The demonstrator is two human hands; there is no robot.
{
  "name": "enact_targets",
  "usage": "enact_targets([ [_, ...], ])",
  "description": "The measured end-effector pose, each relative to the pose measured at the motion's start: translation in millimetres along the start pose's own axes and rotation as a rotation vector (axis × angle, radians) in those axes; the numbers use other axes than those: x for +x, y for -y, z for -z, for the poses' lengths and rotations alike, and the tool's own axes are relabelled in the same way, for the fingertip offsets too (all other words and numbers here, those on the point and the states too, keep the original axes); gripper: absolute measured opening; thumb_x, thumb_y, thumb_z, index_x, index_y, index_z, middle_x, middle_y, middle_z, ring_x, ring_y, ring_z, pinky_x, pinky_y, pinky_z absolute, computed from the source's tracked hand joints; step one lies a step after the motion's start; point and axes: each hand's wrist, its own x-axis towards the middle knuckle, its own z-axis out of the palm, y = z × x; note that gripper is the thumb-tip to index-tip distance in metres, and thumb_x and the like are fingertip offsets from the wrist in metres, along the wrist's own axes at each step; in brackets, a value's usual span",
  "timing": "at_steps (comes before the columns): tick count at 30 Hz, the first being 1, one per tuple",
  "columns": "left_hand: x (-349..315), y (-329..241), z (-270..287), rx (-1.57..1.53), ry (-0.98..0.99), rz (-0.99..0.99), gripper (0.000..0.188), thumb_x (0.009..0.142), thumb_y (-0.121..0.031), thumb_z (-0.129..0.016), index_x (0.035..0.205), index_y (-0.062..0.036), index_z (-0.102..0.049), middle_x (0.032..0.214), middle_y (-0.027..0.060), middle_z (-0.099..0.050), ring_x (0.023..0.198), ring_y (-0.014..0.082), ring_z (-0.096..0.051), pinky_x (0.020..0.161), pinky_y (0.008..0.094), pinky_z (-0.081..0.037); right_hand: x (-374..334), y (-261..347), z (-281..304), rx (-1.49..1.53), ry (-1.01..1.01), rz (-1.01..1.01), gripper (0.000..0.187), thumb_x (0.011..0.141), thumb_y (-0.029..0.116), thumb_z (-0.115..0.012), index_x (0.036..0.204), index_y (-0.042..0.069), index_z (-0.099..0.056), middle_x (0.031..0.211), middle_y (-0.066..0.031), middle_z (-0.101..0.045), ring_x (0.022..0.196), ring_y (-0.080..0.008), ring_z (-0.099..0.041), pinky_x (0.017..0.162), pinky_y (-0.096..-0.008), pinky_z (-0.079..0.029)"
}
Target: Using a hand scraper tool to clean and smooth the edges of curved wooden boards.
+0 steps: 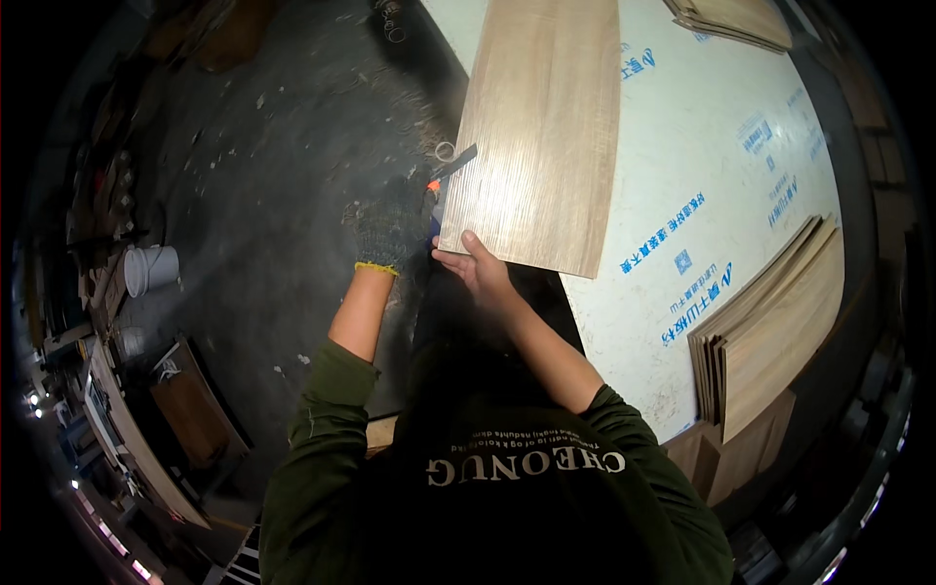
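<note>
My left hand (385, 219), in a dark knitted glove with a yellow cuff, is closed round a flat-bladed hand tool (456, 166) with an orange-red part near the grip. The dark blade lies across the left long edge of a wood-grain panel (536, 127). Beside the blade hangs a thin curled strip (446, 151). My bare right hand (483, 273) grips the panel's near left corner, thumb on top and fingertips at the edge. Whether the tool is a knife or a file, I cannot tell.
Under the panel is a large white board (721, 146) with blue print. Stacked wood-grain panels (770, 331) stand at its right edge, and another stack (736, 19) lies far right. A white bucket (151, 270) sits on the dark floor (263, 146) at left, strewn with scraps.
</note>
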Motion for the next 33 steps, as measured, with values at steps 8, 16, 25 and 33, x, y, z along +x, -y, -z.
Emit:
enact_targets([
  [8,39.3,10.1,-10.0,0.003,-0.061,-0.107,0.033,0.089,-0.032,-0.057,0.116,-0.0137,-0.064,0.099,0.0152,-0.064,0.087,0.0337,-0.062,0.076,0.0456,-0.049,-4.0,3.6,-4.8,0.041,0.065,0.085,0.045,0.098,0.026,-0.050,0.131,-0.004,-0.043,0.122,-0.0183,-0.055,0.117,-0.0304,-0.054,0.101,-0.0464,-0.044],
  [16,92.4,8.6,-13.8,0.002,-0.037,-0.133,0.033,0.088,-0.030,-0.059,0.116,-0.0140,-0.063,0.104,0.0168,-0.064,0.094,0.0341,-0.061,0.081,0.0477,-0.047,-6.1,5.1,-1.8,0.036,0.096,0.066,0.048,0.094,0.029,-0.055,0.130,-0.001,-0.044,0.122,-0.0148,-0.055,0.115,-0.0297,-0.056,0.099,-0.0472,-0.046],
  [25,180.4,12.0,-18.2,-0.011,0.047,-0.086,0.036,0.091,-0.036,-0.050,0.118,-0.0157,-0.063,0.099,0.0166,-0.067,0.091,0.0343,-0.064,0.077,0.0472,-0.050,-12.9,1.6,9.0,-0.505,0.158,0.263,0.045,0.097,0.030,-0.051,0.130,-0.001,-0.044,0.128,-0.0143,-0.051,0.113,-0.0316,-0.056,0.098,-0.0458,-0.046],
  [33,56.5,-24.5,-15.3,0.049,-0.021,-0.202,0.037,0.092,-0.038,-0.050,0.118,-0.0130,-0.060,0.094,0.0180,-0.064,0.082,0.0368,-0.063,0.073,0.0488,-0.050,-204.5,74.6,88.2,-0.324,-0.103,-0.499,0.038,0.095,0.028,-0.055,0.124,0.005,-0.059,0.116,-0.0104,-0.065,0.103,-0.0224,-0.062,0.095,-0.0334,-0.047],
])
